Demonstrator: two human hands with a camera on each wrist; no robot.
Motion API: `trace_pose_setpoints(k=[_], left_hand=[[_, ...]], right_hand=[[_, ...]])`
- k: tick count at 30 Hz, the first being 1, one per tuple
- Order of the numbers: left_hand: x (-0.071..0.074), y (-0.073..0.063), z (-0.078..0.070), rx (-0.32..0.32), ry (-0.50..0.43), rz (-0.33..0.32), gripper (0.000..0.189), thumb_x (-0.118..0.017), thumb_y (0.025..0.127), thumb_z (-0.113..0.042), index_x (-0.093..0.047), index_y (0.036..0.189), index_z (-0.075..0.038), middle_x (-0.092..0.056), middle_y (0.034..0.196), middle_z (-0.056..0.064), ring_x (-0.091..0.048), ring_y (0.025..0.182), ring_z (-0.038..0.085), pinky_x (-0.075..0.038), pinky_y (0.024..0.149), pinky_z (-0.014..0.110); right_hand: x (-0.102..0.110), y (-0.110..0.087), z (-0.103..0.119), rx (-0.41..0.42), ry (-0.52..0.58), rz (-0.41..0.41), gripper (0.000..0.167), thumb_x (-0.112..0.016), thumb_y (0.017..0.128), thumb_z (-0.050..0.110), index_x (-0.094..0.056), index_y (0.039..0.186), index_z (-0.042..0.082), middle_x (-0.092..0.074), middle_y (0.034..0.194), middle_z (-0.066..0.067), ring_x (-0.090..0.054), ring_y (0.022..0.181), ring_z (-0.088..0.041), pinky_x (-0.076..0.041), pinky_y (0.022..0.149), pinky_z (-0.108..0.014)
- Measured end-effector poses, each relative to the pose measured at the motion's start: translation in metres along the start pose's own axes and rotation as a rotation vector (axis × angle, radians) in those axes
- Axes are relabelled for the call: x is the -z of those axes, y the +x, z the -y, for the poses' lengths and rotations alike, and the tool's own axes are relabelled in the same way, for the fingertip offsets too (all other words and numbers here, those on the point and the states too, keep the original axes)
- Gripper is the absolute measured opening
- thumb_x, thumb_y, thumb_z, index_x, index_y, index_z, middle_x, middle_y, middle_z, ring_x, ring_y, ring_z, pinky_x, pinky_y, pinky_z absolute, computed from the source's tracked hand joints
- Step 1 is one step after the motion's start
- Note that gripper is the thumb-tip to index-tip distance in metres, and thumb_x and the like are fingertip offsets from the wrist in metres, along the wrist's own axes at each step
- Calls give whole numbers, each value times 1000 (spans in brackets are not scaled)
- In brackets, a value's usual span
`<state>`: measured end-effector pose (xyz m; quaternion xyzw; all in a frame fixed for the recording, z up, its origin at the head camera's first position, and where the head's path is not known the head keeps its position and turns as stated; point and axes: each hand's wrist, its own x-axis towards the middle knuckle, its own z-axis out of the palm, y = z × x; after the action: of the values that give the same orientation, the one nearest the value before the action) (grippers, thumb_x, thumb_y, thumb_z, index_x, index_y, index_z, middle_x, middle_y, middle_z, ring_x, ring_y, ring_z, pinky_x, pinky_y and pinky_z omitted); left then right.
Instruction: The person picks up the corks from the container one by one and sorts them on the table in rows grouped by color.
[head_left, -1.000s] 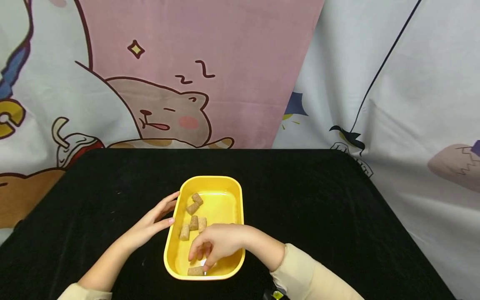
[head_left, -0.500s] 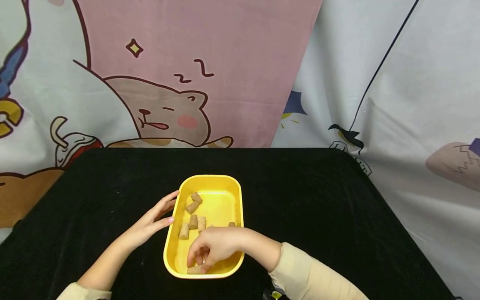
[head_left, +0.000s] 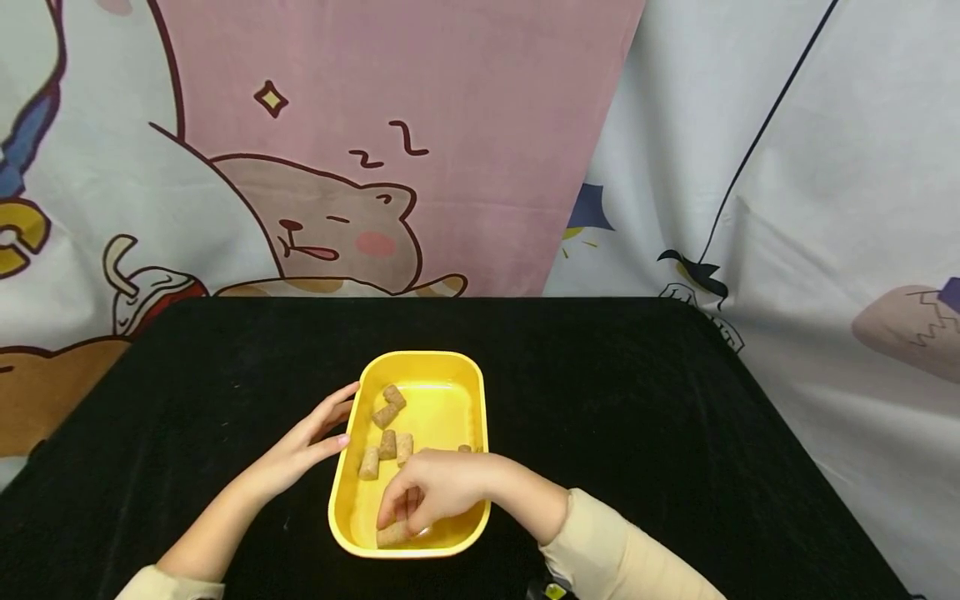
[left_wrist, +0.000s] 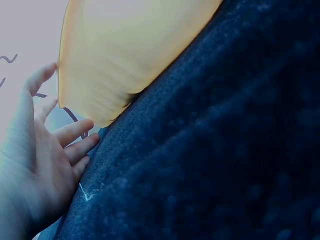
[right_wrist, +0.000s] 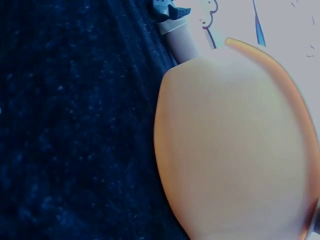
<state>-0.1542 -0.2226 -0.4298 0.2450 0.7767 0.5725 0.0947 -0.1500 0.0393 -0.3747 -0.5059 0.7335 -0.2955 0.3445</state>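
A yellow tray [head_left: 345, 533] with rounded corners lies on the black cloth. My left hand [head_left: 303, 446] rests against its left wall, fingers loosely spread and thumb near the rim; the left wrist view shows the fingertips by the tray's outer wall [left_wrist: 115, 65]. Reaching inside over the right rim, my right hand [head_left: 438, 487] pinches a cork [head_left: 392, 535] at the near end. A small whitish thing [head_left: 423, 531] shows by the thumb; its kind is unclear. Only the tray's outer side [right_wrist: 230, 140] fills the right wrist view, so the right fingers are hidden there.
Several other corks lie in the tray: a pair [head_left: 386, 416] at the far left, a cluster [head_left: 387, 445] mid-left, and one [head_left: 465, 448] partly behind the right hand. Black cloth [head_left: 637, 400] surrounds the tray. A printed curtain [head_left: 487, 167] hangs behind.
My right fingers have closed onto the near cork, which now sits slightly higher and tilted. A cork by the right wall has come into sight. The left hand stays put.
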Motion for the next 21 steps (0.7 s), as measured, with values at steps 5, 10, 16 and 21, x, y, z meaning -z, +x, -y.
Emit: trace_pose_setpoints(k=[5,10,16,21], left_hand=[[1,0,-1,6,15,-1,59,-46,99,-13,-20,152,-18,-33,146,26,-32,131,48,-37,95,64],[1,0,-2,3,26,0,59,-46,99,-13,-20,152,-16,-33,146,28,-31,131,49,-37,94,65],[0,0,-4,12,27,-6,59,-47,99,-12,-20,152,-16,-33,146,27,-31,131,49,-38,95,63],[-1,-1,-4,8,29,-12,59,-47,99,-12,-20,152,-15,-34,146,27,-33,130,49,-40,94,61]], right_hand=[[6,-2,-1,20,73,-65,24,-68,85,-2,-71,106,8,-64,82,9,-58,73,1,-51,72,-18],[11,-7,1,41,128,-129,24,-68,85,-2,-72,106,7,-63,83,9,-59,75,-1,-51,73,-19],[18,-13,1,84,165,-190,25,-67,85,-4,-71,108,5,-64,87,7,-57,75,-3,-52,73,-22],[25,-21,2,116,169,-236,25,-66,85,-4,-71,109,4,-64,90,7,-58,78,-4,-53,74,-25]])
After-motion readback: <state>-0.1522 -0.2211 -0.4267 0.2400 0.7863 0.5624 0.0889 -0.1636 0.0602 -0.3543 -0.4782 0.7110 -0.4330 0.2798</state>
